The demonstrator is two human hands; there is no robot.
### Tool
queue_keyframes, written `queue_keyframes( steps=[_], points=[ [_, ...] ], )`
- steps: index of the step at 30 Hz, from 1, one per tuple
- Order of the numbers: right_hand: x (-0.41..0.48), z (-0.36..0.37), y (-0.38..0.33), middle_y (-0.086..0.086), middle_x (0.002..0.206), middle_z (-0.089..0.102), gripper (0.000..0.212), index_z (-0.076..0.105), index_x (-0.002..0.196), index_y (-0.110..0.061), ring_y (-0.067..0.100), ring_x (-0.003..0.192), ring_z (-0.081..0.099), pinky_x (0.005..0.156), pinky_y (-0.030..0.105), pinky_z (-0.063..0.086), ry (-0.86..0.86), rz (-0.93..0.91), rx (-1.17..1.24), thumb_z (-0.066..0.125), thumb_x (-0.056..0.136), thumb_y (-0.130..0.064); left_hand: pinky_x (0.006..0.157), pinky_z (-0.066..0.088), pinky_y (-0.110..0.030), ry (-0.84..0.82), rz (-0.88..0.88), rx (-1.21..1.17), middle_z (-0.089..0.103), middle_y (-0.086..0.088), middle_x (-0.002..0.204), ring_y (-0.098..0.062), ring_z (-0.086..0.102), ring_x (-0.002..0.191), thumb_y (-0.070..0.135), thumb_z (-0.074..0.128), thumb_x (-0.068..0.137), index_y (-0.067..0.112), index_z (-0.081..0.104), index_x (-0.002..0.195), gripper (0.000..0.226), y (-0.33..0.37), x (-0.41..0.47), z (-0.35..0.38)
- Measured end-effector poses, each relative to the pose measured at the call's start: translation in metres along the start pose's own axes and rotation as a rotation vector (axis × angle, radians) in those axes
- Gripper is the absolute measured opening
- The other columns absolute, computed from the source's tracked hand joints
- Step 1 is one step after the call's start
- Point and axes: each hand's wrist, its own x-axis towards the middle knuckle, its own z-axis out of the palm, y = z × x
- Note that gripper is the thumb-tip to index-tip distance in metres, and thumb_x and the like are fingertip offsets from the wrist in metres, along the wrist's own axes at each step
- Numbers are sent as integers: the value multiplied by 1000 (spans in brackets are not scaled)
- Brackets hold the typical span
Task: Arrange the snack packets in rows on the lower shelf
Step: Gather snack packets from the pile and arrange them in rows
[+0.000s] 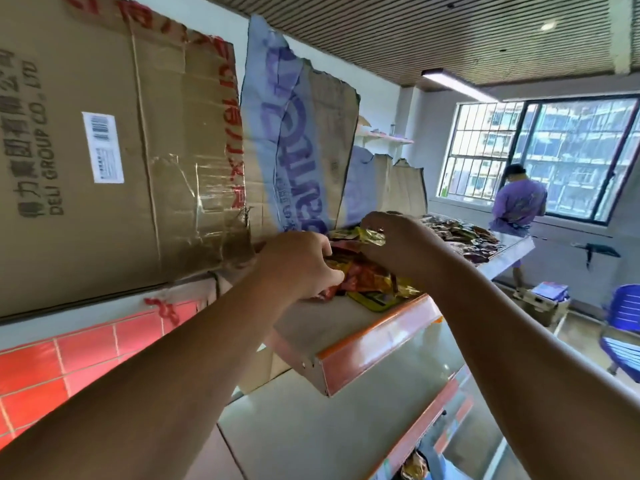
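The left hand (298, 265) curls round red and orange snack packets (367, 278) heaped on the orange-edged shelf (377, 344). The right hand (401, 244) pinches a gold packet (372, 235), seemingly by its edge. They look light, crinkly and slippery, so they are best gripped gently by the sealed edges.

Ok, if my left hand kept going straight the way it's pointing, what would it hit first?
The left hand would push straight into the pile of snack packets its fingers hold; depth beyond them is unclear.
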Motion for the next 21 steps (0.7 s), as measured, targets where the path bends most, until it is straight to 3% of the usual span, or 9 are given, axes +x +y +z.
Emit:
queue_keyframes(
  steps=[3,8,12,15,18,21],
  points=[
    [29,6,5,-5,112,66,33,62,119,-39,17,89,63,78,36,57,-123,-15,-18,68,88,-47,78,44,-29,-55,14,110,69,8,115,-13,59,95,67,73,80,35,67,125,56,7,7,4],
    [66,22,11,-3,116,63,35,64,121,-32,19,97,60,82,33,51,-362,-167,-178,69,87,-36,82,51,-31,-135,-22,105,65,8,119,-15,60,99,59,74,82,37,66,124,48,24,10,7],
    [78,24,18,-1,103,66,8,63,90,-33,20,91,61,83,39,53,-367,-305,-126,70,85,-36,73,53,-30,-206,-121,81,67,9,100,-11,62,85,42,71,83,37,70,111,28,32,14,0],
    [83,25,27,1,101,64,11,64,94,-26,23,91,61,82,39,53,-342,-369,-63,67,88,-35,65,54,-30,-213,-185,57,68,9,86,-12,66,76,35,69,86,41,70,97,12,34,17,-6],
    [86,26,35,1,106,65,14,66,100,-31,24,94,62,83,38,54,-289,-391,55,67,87,-37,59,52,-28,-181,-234,37,69,10,83,-9,66,68,29,70,91,37,72,99,12,36,16,-11],
    [87,23,41,2,102,65,18,70,103,-24,23,89,60,75,32,48,-257,-408,122,68,87,-32,64,56,-35,-138,-288,40,69,8,77,-16,69,71,15,64,90,31,68,84,18,34,12,-16]
  ],
)
